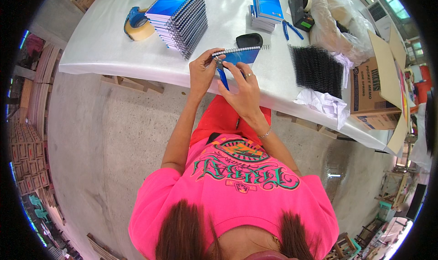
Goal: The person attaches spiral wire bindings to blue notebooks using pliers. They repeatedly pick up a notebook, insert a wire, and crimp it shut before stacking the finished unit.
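A blue-covered notebook (244, 56) lies at the table's near edge, its spiral coil (248, 48) running along the far side and sticking out past the right end. My left hand (204, 72) pinches the notebook's left corner. In my right hand (245, 89) is a pair of blue-handled pliers (222, 75), between the thumb and fingers. The plier jaws are close to the coil's left end, beside my left fingertips; whether they touch the wire cannot be told. Just beyond the notebook rests a black pouch-like object (249, 40).
A tall stack of spiral notebooks (182, 20) stands left, near a tape dispenser (138, 25). Further right are a smaller notebook stack (268, 11), another pair of pliers (292, 30), black coils (318, 68), a plastic bag (340, 25) and an open cardboard box (376, 86).
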A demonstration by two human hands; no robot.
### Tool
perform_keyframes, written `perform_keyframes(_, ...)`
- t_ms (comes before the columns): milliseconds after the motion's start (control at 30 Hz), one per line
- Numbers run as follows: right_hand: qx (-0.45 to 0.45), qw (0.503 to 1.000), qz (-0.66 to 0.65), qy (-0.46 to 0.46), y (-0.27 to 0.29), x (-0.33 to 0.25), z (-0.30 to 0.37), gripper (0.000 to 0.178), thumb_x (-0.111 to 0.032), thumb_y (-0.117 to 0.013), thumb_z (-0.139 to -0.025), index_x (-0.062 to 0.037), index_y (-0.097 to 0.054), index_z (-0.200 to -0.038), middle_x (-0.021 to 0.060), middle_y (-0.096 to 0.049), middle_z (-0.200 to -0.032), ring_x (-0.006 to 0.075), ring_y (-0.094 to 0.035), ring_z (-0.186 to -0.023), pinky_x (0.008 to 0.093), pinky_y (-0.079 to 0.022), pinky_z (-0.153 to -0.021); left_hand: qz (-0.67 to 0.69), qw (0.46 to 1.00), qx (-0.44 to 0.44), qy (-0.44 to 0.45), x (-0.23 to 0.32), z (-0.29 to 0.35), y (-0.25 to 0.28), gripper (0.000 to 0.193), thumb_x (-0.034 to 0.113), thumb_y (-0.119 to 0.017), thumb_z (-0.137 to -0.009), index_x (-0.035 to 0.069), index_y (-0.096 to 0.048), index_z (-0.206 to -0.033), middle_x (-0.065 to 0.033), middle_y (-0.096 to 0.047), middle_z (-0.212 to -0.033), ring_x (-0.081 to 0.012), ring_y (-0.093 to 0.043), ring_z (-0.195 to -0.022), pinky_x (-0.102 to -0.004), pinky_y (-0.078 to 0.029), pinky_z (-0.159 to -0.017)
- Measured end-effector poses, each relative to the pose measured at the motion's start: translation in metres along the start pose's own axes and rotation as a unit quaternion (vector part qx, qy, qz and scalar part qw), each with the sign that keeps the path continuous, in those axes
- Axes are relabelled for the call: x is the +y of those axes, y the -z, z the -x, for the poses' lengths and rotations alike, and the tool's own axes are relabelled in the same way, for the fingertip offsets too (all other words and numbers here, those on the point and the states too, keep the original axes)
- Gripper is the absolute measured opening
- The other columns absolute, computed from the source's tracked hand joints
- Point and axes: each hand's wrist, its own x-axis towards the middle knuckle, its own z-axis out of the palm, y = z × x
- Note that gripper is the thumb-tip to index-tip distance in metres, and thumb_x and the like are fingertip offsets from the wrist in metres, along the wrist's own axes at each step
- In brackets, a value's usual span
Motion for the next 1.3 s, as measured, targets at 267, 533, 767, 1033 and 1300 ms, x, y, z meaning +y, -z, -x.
perform_keyframes(267, -0.010, 0.999, -0.025, -0.025, -0.006, 0.003, 0.003, 0.049, -0.018, -0.076, -0.076, -0.0099, -0.063, -0.123, 0.0169, -0.058, -0.113, 0.0325, -0.062, -0.096, 0.0413, -0.052, -0.080, 0.001, 1.000, 0.021, -0.019, -0.002, 0.003, -0.005, 0.030, -0.007, -0.052, -0.091, 0.000, -0.069, -0.114, -0.0110, -0.075, -0.096, -0.0121, -0.070, -0.091, -0.0233, -0.054, -0.079)
perform_keyframes(533, -0.137, 0.832, -0.435, -0.315, -0.001, 0.001, 0.001, 0.034, -0.015, -0.064, -0.093, -0.0007, -0.056, -0.122, 0.0147, -0.061, -0.107, 0.0269, -0.066, -0.081, 0.0331, -0.056, -0.070, -0.025, 0.998, 0.023, -0.048, 0.000, 0.008, -0.010, 0.031, -0.009, -0.050, -0.091, -0.001, -0.068, -0.115, -0.0103, -0.073, -0.101, -0.0133, -0.069, -0.094, -0.0230, -0.053, -0.079)
perform_keyframes(767, -0.302, 0.775, -0.475, -0.289, 0.037, 0.039, -0.029, 0.033, -0.026, -0.058, -0.098, -0.0025, -0.056, -0.120, 0.0079, -0.060, -0.100, 0.0147, -0.060, -0.089, 0.0293, -0.050, -0.076, -0.050, 0.996, 0.065, -0.033, 0.013, 0.009, -0.019, 0.024, 0.002, -0.062, -0.092, 0.005, -0.070, -0.114, -0.0075, -0.073, -0.084, -0.0076, -0.064, -0.071, -0.0237, -0.050, -0.060)
perform_keyframes(1033, -0.068, 0.991, 0.055, -0.100, 0.063, 0.143, -0.028, 0.037, -0.018, -0.063, -0.089, -0.0071, -0.054, -0.123, 0.0174, -0.056, -0.111, 0.0318, -0.055, -0.103, 0.0407, -0.042, -0.092, -0.107, 0.978, 0.161, -0.081, 0.118, -0.022, 0.014, 0.031, 0.007, -0.071, -0.089, 0.002, -0.068, -0.119, -0.0009, -0.063, -0.081, -0.0047, -0.054, -0.070, -0.0198, -0.048, -0.066)
perform_keyframes(1300, 0.010, 0.980, 0.189, -0.067, 0.035, 0.155, -0.019, 0.035, -0.017, -0.062, -0.089, -0.0096, -0.057, -0.123, 0.0175, -0.051, -0.121, 0.0364, -0.048, -0.112, 0.0490, -0.036, -0.098, -0.014, 0.956, 0.227, -0.188, 0.128, -0.125, 0.089, 0.029, 0.018, -0.076, -0.085, -0.003, -0.065, -0.102, -0.0037, -0.064, -0.080, -0.0063, -0.054, -0.071, -0.0199, -0.043, -0.064)
